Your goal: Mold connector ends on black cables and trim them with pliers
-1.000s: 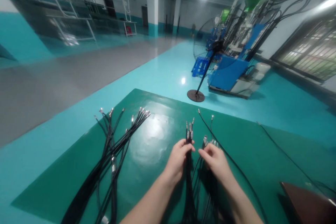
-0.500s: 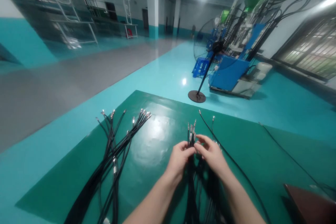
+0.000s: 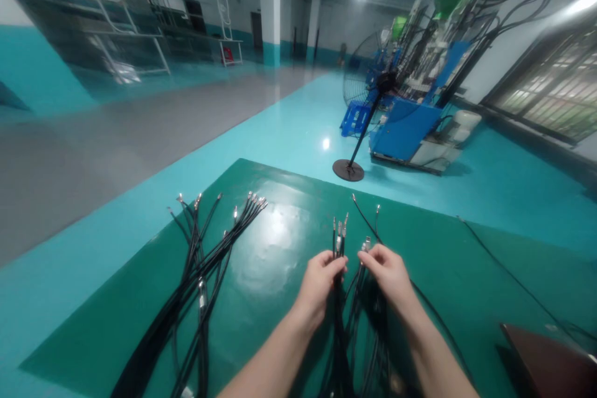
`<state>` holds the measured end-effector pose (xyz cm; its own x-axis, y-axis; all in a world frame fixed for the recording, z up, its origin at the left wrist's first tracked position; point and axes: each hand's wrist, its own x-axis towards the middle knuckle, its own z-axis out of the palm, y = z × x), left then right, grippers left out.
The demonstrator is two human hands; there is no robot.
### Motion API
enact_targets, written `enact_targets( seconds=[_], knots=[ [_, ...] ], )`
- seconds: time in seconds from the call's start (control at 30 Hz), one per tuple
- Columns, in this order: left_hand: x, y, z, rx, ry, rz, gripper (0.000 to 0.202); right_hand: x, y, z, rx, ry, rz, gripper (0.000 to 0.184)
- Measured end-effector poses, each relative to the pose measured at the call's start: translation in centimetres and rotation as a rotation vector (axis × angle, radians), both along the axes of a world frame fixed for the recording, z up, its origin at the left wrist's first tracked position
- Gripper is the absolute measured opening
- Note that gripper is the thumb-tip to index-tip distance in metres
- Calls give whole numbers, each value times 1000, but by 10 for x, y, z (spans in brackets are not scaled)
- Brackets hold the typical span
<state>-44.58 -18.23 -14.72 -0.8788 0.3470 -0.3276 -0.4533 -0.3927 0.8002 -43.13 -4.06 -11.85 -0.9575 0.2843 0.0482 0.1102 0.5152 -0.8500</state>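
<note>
Left hand [image 3: 321, 281]: fingers grasping cables [image 3: 340, 323]. Right hand [image 3: 385, 270]: fingers pinching connector [image 3: 367, 244]. Bundle [image 3: 180, 289] on counter [image 3: 275, 280], well left.

This is a factory workshop: a big blue machine [image 3: 405, 127], a standing fan [image 3: 386, 82], a shiny painted floor [image 3: 289, 130], a plain pillar [image 3: 269, 0] and a green worktable [image 3: 265, 273] laid with black cables [image 3: 152, 336].

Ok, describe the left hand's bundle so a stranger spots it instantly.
Over the green table, find the left hand, near the centre. It grips a narrow black bundle with metal tips poking out ahead. Unlike the bigger pile lying at left, it is held.
</note>
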Motion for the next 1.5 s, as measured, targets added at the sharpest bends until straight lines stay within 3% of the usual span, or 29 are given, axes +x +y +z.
enact_targets(
  seconds=[0.2, 0.33, 0.53, 0.77, 1.0, 1.27, 1.5],
  knots=[
    [0, 1, -4, 1, 6, 9, 27, -2, 4, -6, 147, -30, -20, 37],
    [0, 2, -3, 4, 16, 8, 24, -2, 0, 1, 259, -30, -49, 43],
    [2, 3, 1, -16, 89, 18, 17, -10, -21, 14, -134, -47, 202, 33],
    [3, 3, 1, -59, 88, 45, 26, -14, -8, 9, -81, -15, 56, 34],
    [3, 2, 5, -7, 32, -21, 32, -12, 6, 1, 18, -17, -44, 37],
    [4, 3, 2, -93, 138, 10, 26, -21, -18, 15, -304, 15, 67, 34],
    [6, 4, 4, -187, 189, 29, 30, -23, -14, 14, -458, 37, 120, 30]
  ],
)
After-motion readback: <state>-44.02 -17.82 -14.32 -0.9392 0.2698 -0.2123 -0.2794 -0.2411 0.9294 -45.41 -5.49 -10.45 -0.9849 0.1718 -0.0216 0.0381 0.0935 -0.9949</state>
